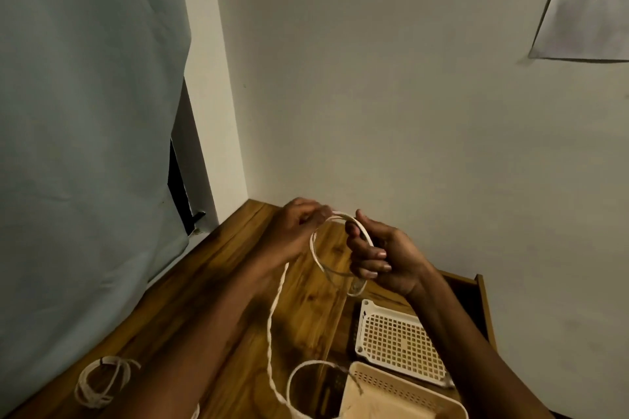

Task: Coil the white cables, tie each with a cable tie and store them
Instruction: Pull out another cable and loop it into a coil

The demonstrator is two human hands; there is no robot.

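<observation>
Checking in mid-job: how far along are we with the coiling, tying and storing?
Looks done: one coiled bundle lies on the wooden table, with what seems a dark tie. In hand: left hand and right hand hold the first loop of a white cable; its tail hangs loose. Left: finish coiling, tie, store; the perforated baskets look unfilled.

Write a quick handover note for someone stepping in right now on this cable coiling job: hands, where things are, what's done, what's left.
Left hand: pinches the top of the loop being formed.
Right hand: grips the loop's other side.
White cable: one loop held above the wooden table; its twisted tail trails down towards the near edge.
Done: a coiled bundle lies at the near left of the table, a dark band around it.
Left: finish coiling this cable, tie it, then store; two perforated cream baskets sit to the right.
</observation>
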